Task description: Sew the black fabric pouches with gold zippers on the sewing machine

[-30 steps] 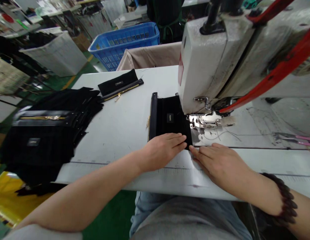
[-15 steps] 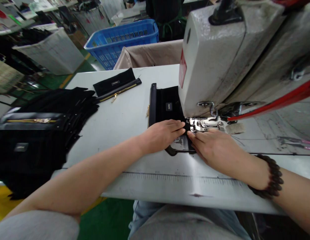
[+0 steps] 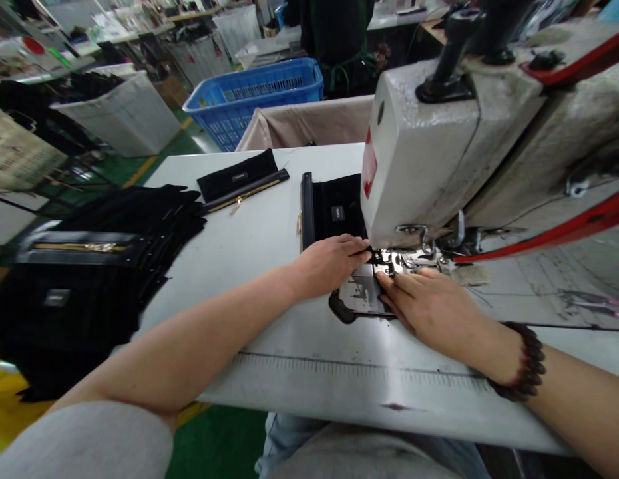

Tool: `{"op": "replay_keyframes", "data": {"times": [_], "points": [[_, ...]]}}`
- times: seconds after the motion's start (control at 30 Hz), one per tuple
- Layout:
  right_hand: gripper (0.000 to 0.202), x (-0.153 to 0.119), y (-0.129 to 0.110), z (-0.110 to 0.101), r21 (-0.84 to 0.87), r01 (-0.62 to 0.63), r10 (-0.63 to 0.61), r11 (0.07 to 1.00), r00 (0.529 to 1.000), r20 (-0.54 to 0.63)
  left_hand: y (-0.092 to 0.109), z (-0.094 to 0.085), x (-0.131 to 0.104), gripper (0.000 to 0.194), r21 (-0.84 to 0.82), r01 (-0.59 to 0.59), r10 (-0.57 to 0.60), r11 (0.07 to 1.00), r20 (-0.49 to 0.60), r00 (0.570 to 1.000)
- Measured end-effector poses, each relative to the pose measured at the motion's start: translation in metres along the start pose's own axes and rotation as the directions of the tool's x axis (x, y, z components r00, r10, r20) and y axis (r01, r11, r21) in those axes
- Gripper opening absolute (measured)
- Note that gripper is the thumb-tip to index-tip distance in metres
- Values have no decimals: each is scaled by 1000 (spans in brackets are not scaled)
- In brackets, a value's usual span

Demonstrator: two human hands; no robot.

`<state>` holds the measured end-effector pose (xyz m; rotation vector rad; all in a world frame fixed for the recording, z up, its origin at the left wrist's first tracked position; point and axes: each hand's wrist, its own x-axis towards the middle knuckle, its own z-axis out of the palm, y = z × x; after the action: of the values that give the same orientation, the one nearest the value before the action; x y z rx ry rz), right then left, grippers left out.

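A black fabric piece [image 3: 334, 191] with a small label and a zipper strip along its left side lies on the table, partly hidden behind the head of the white sewing machine [image 3: 414, 153]. My left hand [image 3: 329, 265] rests on its near end, fingers stretched out flat beside the presser foot [image 3: 389, 258]. Close to the foot's near side, my right hand [image 3: 434, 303] lies with its fingers extended over the metal plate [image 3: 362, 293]. Whether fabric lies under the right fingertips cannot be made out.
At left, a thick stack of black fabric pieces [image 3: 90, 286] is piled up. A similar zippered piece [image 3: 239, 178] lies at the table's back left. Behind stand a blue basket [image 3: 254, 90] and a beige cloth-lined bin [image 3: 314, 123]. Pink-handled snips [image 3: 596, 304] lie far right.
The fabric's near edge has moved away from me toward the presser foot, uncovering more of the metal plate. Both hands stay beside the foot. The view has tilted up slightly.
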<state>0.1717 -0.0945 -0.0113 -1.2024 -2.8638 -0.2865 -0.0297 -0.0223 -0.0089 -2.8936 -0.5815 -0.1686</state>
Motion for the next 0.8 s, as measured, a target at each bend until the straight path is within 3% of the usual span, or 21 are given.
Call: {"op": "replay_keyframes", "data": {"times": [0.27, 0.43, 0.5, 0.6, 0.7, 0.8], "points": [[31, 2, 0, -2, -14, 4, -4, 1000, 1000, -6, -6, -6, 4, 26, -62, 26, -24, 998, 37, 999], [30, -1, 3, -2, -16, 17, -18, 1000, 997, -79, -16, -29, -2, 31, -169, 232, -200, 958, 189, 962], [29, -3, 4, -3, 6, 16, -15, 1000, 993, -117, -4, -38, -11, 35, -145, 303, -255, 942, 277, 926], [35, -6, 5, -3, 38, 27, -23, 999, 995, -97, 27, -47, -20, 41, -99, 319, -261, 942, 378, 888], [40, -6, 6, -2, 40, 47, -45, 998, 998, -44, 52, -49, -19, 45, -90, 328, -263, 940, 419, 869], [41, -6, 6, -3, 26, 36, -36, 999, 999, -16, 60, -50, -12, 45, -130, 340, -260, 931, 419, 870]]}}
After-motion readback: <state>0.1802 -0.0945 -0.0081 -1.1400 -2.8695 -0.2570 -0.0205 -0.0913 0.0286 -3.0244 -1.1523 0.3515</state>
